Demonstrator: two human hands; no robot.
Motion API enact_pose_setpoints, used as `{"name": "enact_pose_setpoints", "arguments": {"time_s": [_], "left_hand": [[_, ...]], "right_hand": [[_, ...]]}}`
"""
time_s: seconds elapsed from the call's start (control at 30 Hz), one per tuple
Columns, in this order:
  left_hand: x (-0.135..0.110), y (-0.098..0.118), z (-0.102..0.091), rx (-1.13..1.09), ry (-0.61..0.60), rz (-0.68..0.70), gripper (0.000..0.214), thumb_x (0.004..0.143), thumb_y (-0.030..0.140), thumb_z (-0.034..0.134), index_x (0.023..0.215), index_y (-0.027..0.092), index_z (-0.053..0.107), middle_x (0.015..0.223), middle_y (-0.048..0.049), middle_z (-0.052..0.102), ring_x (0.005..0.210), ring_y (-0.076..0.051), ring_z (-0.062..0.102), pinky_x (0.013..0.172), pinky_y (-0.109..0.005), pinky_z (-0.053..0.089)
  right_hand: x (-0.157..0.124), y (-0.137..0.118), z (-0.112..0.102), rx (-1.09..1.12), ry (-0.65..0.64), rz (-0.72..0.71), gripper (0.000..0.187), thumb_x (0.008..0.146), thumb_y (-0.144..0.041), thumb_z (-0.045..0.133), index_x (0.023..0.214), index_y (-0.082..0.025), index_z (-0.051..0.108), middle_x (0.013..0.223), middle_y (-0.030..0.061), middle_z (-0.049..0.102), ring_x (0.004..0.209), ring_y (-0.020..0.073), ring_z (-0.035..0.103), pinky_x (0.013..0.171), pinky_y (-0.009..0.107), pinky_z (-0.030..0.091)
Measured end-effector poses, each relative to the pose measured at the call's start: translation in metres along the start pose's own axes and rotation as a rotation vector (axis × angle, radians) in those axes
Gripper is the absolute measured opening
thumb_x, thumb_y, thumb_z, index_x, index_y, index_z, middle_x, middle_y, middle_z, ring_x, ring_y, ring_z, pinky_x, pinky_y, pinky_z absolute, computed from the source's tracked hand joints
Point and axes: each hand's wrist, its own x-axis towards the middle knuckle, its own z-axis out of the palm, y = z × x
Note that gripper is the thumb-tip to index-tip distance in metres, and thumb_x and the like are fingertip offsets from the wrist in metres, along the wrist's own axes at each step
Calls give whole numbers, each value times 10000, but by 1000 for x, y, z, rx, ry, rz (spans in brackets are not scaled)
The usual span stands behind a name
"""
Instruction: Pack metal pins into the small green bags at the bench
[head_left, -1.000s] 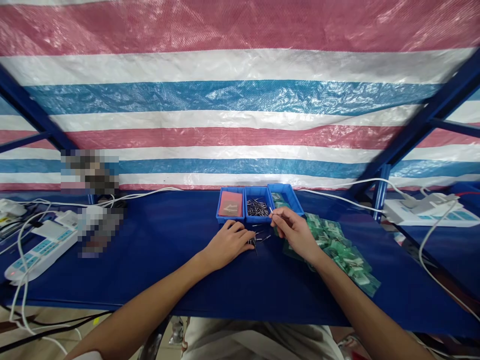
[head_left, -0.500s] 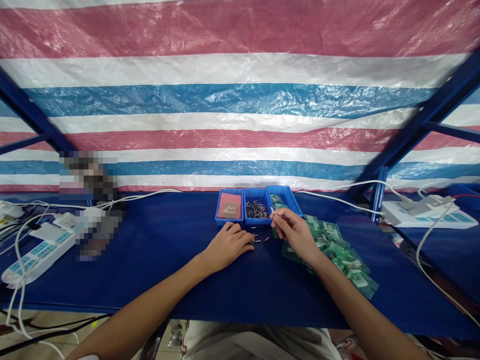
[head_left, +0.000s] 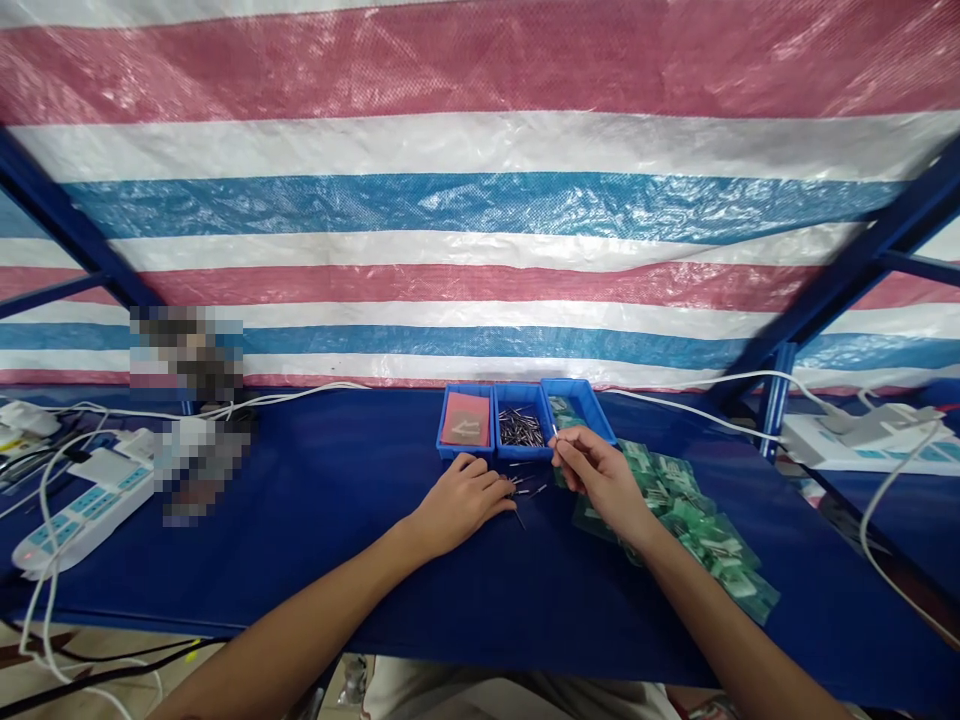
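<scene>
My right hand (head_left: 596,478) is raised just in front of the bins, its thumb and fingertips pinching a thin metal pin (head_left: 555,432) that points upward. Palm down on the table, my left hand (head_left: 466,500) lies with loosely bent fingers. Its fingertips touch a few loose metal pins (head_left: 523,490) on the tabletop; what is under the fingers is hidden. Behind the hands, the middle blue bin (head_left: 501,450) holds a heap of similar dark and silver pins (head_left: 521,427).
The left blue bin (head_left: 442,452) contains a pink sheet (head_left: 459,405) with small pale pieces. Green packets (head_left: 577,412) lie in the right blue bin (head_left: 600,412), and a pile of green plastic packets (head_left: 701,525) sits beside my right forearm. Power strips (head_left: 86,510) with white cables stand at both sides.
The whole view has shifted slightly, so everything appears a little further right and lower. Both hands keep nearly the same pose, the right one still pinching the metal pin.
</scene>
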Motion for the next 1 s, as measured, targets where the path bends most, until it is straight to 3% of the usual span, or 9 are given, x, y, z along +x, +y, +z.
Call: {"name": "enact_pose_setpoints", "arguments": {"time_s": [0.67,1.0], "left_hand": [[3,-1,1,41,24,23,263,1149,289,495,1179,163,724,1022,-73,800,881,-200,606,830,-380,454],[7,-6,2,84,67,43,237,1151,257,489,1104,164,701,967,-52,788,848,-195,592,821,-375,439]], "right_hand": [[0,4,0,-6,0,-1,399,973,-626,701,1009,-228,702,818,11,648,502,109,501,455,272,378],[1,7,-1,-18,-4,-6,407,978,-628,692,1020,-224,703,825,11,649,507,105,497,463,265,397]]}}
